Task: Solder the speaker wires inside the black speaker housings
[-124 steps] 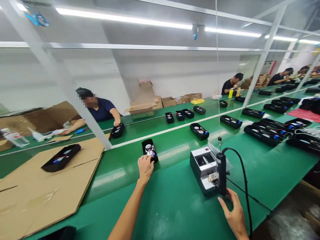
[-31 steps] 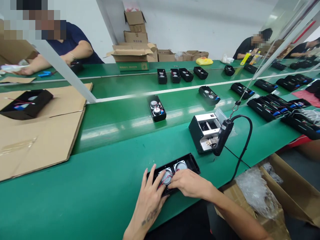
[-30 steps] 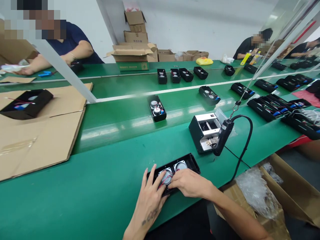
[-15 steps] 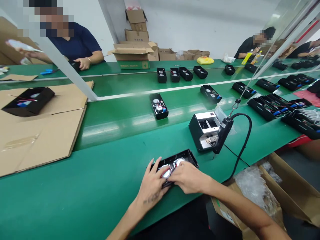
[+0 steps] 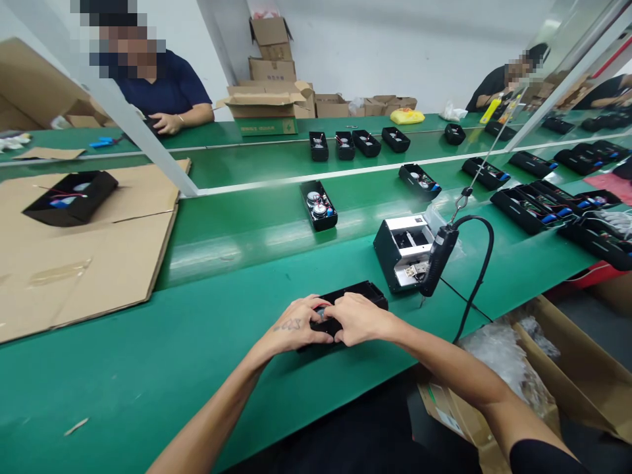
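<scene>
In front of me on the green bench lies a black speaker housing [image 5: 371, 294], its open side up and its long side slanting up to the right. My left hand [image 5: 296, 324] is curled over its left part, thumb along the near wall and fingers reaching inside. Beside it, my right hand [image 5: 363, 318] bends over the middle, fingertips down in the housing and thumb at the near edge. Both hands are closed on it. Between them a bit of a round silver speaker shows; the rest of the inside is hidden.
An electric screwdriver [image 5: 439, 260] hangs from a cable right of the housing, before a black-and-silver screw feeder [image 5: 402, 253]. Flat cardboard [image 5: 99, 263] lies left, carrying another housing [image 5: 74, 197]. Several housings line the belt [image 5: 237, 224]. A co-worker [image 5: 172, 92] sits across.
My left hand's outstretched fingers have curled down into the housing, and my right hand has drawn up against them. The speakers are now mostly covered. The co-worker at left has lowered a raised hand.
</scene>
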`<state>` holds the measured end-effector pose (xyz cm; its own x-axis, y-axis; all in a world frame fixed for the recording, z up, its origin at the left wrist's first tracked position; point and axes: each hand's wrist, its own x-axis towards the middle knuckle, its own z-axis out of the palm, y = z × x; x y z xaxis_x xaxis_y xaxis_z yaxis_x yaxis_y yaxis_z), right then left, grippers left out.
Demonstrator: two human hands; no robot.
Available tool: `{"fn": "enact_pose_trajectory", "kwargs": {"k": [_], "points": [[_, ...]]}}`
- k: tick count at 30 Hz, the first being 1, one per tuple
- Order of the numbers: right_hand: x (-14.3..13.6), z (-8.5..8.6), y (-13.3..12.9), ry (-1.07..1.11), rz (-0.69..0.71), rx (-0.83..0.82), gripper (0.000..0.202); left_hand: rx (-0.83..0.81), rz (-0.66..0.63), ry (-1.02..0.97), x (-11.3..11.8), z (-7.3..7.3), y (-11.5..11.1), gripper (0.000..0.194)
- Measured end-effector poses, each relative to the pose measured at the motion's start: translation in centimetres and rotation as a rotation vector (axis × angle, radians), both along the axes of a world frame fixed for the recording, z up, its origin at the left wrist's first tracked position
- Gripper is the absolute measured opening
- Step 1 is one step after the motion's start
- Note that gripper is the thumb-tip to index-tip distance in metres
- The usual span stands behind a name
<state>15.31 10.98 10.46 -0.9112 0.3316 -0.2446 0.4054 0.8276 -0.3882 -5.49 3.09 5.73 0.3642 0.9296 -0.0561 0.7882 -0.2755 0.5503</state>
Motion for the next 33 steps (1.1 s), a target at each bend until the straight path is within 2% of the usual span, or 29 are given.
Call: {"fn": "enact_pose_trajectory", "kwargs": {"k": [4,9,11,13,14,15,16,19,20,21,23,25,29,31,33], "points": [[-0.3,-0.6,-0.4,0.019,0.013,0.033,0.030,-0.012,-0.006,-0.011,0.0,-0.1,-0.1,0.029],[-0.1,-1.4,-1.4,0.026,0.035,0.089,0.029,0.013,-0.024,0.007,0.1,0.1,-0.7,0.010],[0.8,-1.7,-2.3,0.080,0.044,0.098,0.027,0.067,-0.043,0.024,0.5,-0.1,-1.4,0.012],[2.4,-2.2,-3.0,0.260,0.043,0.089,0.027,0.199,-0.045,0.060,1.1,-1.0,-2.6,0.013],[3.5,-2.4,-3.2,0.401,-0.008,0.089,0.027,0.296,-0.035,0.084,1.4,-1.7,-3.3,0.009],[4.8,-2.6,-3.0,0.565,-0.117,0.109,0.027,0.389,-0.028,0.108,1.8,-2.5,-4.0,0.007],[6.2,-2.7,-2.5,0.744,-0.296,0.165,0.025,0.472,-0.018,0.131,2.1,-3.3,-4.7,0.010],[11.0,-3.0,0.6,1.112,-1.022,0.470,0.024,0.601,0.030,0.155,2.9,-5.4,-6.1,0.018],[12.6,-3.1,1.9,1.140,-1.201,0.518,0.028,0.619,0.039,0.149,3.1,-5.8,-6.3,0.020],[13.9,-3.3,3.2,1.132,-1.296,0.481,0.035,0.634,0.040,0.140,3.2,-6.0,-6.4,0.020],[15.8,-4.0,5.1,1.096,-1.324,0.269,0.039,0.661,0.031,0.125,3.2,-6.0,-6.3,0.017],[16.6,-5.2,5.7,1.100,-1.291,0.110,0.038,0.680,0.024,0.125,3.1,-5.8,-6.0,0.016],[16.0,-7.1,4.2,1.225,-1.308,0.059,0.041,0.669,0.032,0.124,2.9,-5.7,-6.0,0.015],[15.5,-7.1,3.9,1.290,-1.305,0.013,0.041,0.673,0.035,0.126,2.9,-5.8,-6.0,0.015],[15.3,-6.1,4.3,1.355,-1.300,-0.017,0.042,0.683,0.031,0.135,2.9,-5.7,-5.9,0.014]]}}
